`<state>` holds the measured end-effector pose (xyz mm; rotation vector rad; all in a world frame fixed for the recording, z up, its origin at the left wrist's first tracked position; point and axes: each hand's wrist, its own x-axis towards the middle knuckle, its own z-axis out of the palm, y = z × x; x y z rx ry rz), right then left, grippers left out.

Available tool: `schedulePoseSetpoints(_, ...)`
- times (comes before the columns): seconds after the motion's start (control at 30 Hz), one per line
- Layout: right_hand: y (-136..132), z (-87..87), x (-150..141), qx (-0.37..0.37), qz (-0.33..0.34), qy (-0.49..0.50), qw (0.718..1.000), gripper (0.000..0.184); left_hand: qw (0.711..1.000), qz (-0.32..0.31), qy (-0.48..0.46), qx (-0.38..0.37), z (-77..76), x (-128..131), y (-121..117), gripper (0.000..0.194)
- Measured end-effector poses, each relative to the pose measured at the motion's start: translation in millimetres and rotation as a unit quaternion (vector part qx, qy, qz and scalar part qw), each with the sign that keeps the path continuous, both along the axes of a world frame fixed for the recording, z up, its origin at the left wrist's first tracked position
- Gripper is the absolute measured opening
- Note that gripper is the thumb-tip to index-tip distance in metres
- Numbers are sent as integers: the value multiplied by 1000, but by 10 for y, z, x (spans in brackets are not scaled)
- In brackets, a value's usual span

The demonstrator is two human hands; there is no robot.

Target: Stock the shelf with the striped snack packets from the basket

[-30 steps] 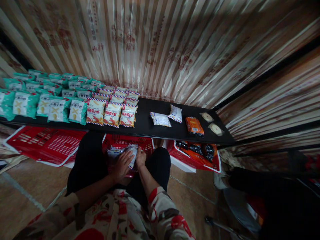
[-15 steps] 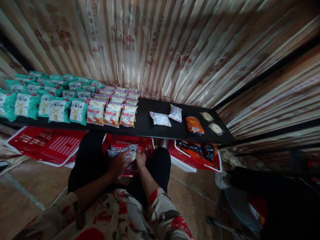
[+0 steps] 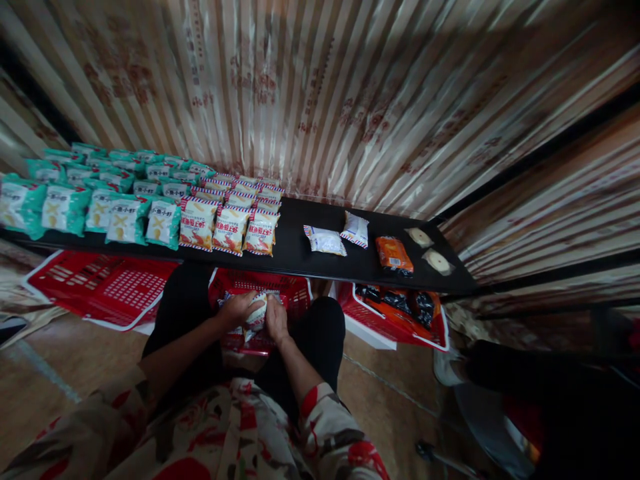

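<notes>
A snack bag (image 3: 257,315) is held between my two hands, above a red plastic basket (image 3: 300,297) that stands between my knees. My left hand (image 3: 237,311) closes on the bag's left side, and my right hand (image 3: 275,317) grips its right edge. More bags lie beneath in the basket, mostly hidden by my hands. On the black shelf (image 3: 290,257) just beyond stand rows of white, orange and red snack bags (image 3: 231,229). Two of the bags lie flat farther right, the nearer one a pale bag (image 3: 325,240) with a striped edge.
Green snack bags (image 3: 125,220) fill the shelf's left end. An orange package (image 3: 394,255) and two round pale items (image 3: 438,261) lie at its right. Red baskets stand below: one at left (image 3: 100,287), one at right (image 3: 353,307) holding dark and orange packages. A striped curtain hangs behind.
My hands have lifted a bag a little from the basket and now hold it more upright between them. The view has shifted slightly; the shelf's contents look unchanged.
</notes>
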<state>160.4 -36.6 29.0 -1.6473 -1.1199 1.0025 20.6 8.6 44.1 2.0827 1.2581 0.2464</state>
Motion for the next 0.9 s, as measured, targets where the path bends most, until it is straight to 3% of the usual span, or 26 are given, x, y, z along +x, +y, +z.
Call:
schedulePoseSetpoints(0.1, -34, 93, -2, -24, -5, 34, 999, 25, 999, -4, 24, -22, 80, 22, 86, 23)
schedulePoseSetpoints(0.3, -73, 111, 3, 16, 28, -10, 999, 18, 1000, -21, 8, -11, 224, 105, 178, 24)
schedulePoseSetpoints(0.47, -86, 12, -14, -19, -8, -105, 994, 28, 999, 16, -40, -31, 294, 142, 214, 26)
schedulePoseSetpoints(0.6, -79, -1, -3, -40, -23, -190, 981, 44, 994, 31, -78, -63, 260, 148, 227, 31)
schedulePoseSetpoints(0.77, -60, 82, 26, -53, -42, -210, 975, 54, 963, 75, -220, -139, 206, 162, 219, 41)
schedulePoseSetpoints(0.9, -45, 122, 36, -52, -87, -197, 975, 58, 927, 135, -295, -191, 286, 185, 155, 42)
